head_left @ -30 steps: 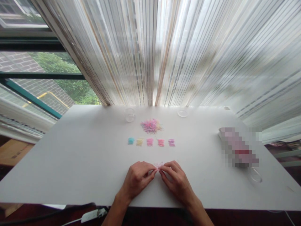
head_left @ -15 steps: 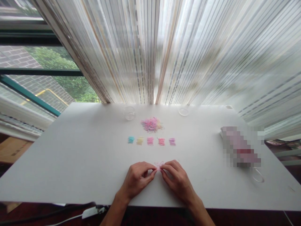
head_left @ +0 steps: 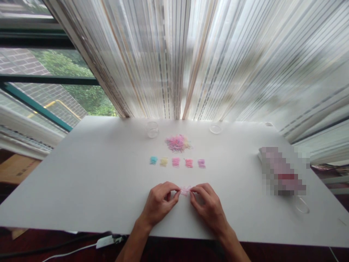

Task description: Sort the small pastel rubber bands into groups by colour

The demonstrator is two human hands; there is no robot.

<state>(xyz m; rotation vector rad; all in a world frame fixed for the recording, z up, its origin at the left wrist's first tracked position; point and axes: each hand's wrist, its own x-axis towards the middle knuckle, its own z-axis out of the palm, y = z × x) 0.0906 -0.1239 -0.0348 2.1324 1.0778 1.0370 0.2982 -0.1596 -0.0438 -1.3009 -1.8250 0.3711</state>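
Note:
My left hand [head_left: 159,202] and my right hand [head_left: 208,205] rest on the white table [head_left: 95,174], fingertips pinched together on either side of a small clump of pale pink elastic bands [head_left: 185,190]. Beyond them lies a row of sorted little piles: blue [head_left: 153,160], yellow [head_left: 163,161], pink [head_left: 176,162], darker pink [head_left: 189,162] and purple [head_left: 201,163]. Farther back sits a mixed heap of coloured bands [head_left: 178,143].
A small clear cup [head_left: 152,129] and a clear lid [head_left: 215,128] stand near the striped curtain [head_left: 191,58]. A blurred pinkish object [head_left: 283,171] lies at the right, with another clear lid [head_left: 302,205] beside it. A cable [head_left: 89,244] hangs below the table's front edge.
The view has shifted slightly. Both hands stay pinched at the pink clump, fingers working in small moves; the piles have not moved.

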